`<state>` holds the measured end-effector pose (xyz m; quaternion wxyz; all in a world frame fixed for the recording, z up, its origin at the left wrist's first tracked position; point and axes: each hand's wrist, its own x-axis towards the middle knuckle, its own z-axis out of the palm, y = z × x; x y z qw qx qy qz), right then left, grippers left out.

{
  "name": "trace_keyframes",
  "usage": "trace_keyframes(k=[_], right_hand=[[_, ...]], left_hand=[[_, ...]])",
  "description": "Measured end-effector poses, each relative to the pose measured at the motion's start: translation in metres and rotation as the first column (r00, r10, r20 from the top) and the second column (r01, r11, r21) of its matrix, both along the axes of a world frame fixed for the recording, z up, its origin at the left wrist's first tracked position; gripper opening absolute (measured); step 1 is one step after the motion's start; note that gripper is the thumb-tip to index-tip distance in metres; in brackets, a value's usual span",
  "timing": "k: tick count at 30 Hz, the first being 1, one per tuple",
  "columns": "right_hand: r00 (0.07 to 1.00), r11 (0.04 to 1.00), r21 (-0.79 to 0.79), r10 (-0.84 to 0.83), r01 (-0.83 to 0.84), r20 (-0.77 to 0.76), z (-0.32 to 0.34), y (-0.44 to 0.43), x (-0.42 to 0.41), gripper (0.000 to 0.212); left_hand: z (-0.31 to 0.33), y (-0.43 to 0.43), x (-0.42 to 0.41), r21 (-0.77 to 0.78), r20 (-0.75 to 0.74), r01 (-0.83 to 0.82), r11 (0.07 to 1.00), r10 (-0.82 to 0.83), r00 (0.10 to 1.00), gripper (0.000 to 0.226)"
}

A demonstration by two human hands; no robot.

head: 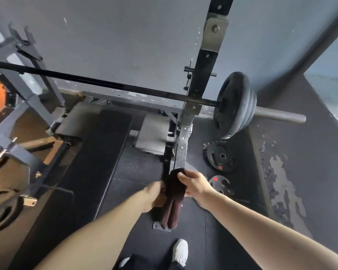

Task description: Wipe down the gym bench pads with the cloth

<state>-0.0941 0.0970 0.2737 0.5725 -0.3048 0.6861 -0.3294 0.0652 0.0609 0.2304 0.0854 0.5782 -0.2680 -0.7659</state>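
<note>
Reaching forward and down, both bare forearms meet beside the bench, off the right edge of the pad (98, 152). The right hand (195, 184) comes in from the right, wrist bent. Its fingers are curled over the top of the cloth (174, 195) and its thumb is underneath, pinching the fabric. The left hand (156, 192) presses against the cloth's left side. Its fingers pass behind the fabric and are hidden, so I cannot tell whether they clench or lie loose.

Two plates (220, 158) lie flat on the floor to the right, each with a small red mark – any lettering is too blurred to read.

The cloth is dark brown, thick and towel-like, bunched at the top where the hands hold it. It hangs down in two rolled folds, and their ends are over a small metal bracket (161, 226) on the floor. It is held in the air, apart from the pad – a long, black, matte pad running up toward the barbell (105, 84). A white shoe (180, 250) stands below the hands.
</note>
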Motion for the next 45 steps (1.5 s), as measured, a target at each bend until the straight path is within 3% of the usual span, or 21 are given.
trace_keyframes(k=[4,7,10,12,16,17,21,26,31,34,38,40,45], right_hand=[[1.0,0.999,0.034,-0.022,0.021,0.011,-0.023,-0.021,-0.03,0.019],[0.998,0.996,0.082,-0.04,0.044,-0.053,-0.043,-0.03,-0.048,0.018],[0.989,0.987,0.155,-0.015,0.039,-0.15,-0.059,-0.04,-0.068,0.01],[0.979,0.976,0.207,-0.017,0.061,-0.204,-0.071,-0.046,-0.08,0.008],[0.952,0.944,0.3,-0.044,0.139,-0.302,-0.104,-0.06,-0.089,0.037],[0.946,0.94,0.304,-0.052,0.155,-0.321,-0.106,-0.063,-0.089,0.039],[0.937,0.929,0.315,-0.08,0.193,-0.339,-0.116,-0.084,-0.094,0.016],[0.887,0.921,0.245,-0.177,0.302,-0.426,-0.126,-0.105,-0.099,0.018],[0.852,0.923,0.115,-0.286,0.368,-0.438,-0.136,-0.098,-0.091,0.025],[0.85,0.922,0.135,-0.269,0.363,-0.453,-0.179,-0.07,-0.079,0.026],[0.907,0.902,0.312,-0.166,0.298,-0.387,-0.235,-0.032,-0.073,0.037],[0.925,0.903,0.337,-0.14,0.266,-0.354,-0.251,-0.025,-0.074,0.04],[0.952,0.869,0.471,-0.001,0.152,-0.305,-0.268,-0.033,-0.074,0.038]], left_hand=[[-0.002,-0.007,-0.025,0.079,-0.082,-0.185,0.979,0.192,0.978,0.032],[-0.022,-0.018,-0.027,-0.022,0.09,-0.211,0.977,0.212,0.973,0.025],[-0.043,-0.034,-0.021,-0.155,0.262,-0.082,0.984,0.121,0.958,0.044],[-0.051,-0.047,-0.02,-0.204,0.299,0.027,0.979,0.036,0.954,0.052],[-0.069,-0.073,-0.029,-0.29,0.347,0.252,0.923,-0.143,0.927,0.058],[-0.072,-0.079,-0.032,-0.32,0.349,0.295,0.9,-0.178,0.92,0.058],[-0.079,-0.101,-0.044,-0.474,0.451,0.468,0.746,-0.25,0.857,0.044],[-0.091,-0.118,-0.054,-0.622,0.616,0.561,0.546,-0.102,0.781,0.01],[-0.116,-0.111,-0.05,-0.719,0.628,0.58,0.383,-0.001,0.778,0.011],[-0.155,-0.096,-0.045,-0.648,0.643,0.606,0.461,-0.093,0.76,0.014],[-0.203,-0.069,-0.041,-0.438,0.705,0.693,0.573,-0.26,0.66,0.018],[-0.216,-0.061,-0.038,-0.396,0.689,0.684,0.613,-0.294,0.662,0.022],[-0.223,-0.059,-0.04,-0.318,0.658,0.708,0.63,-0.391,0.644,0.031]])
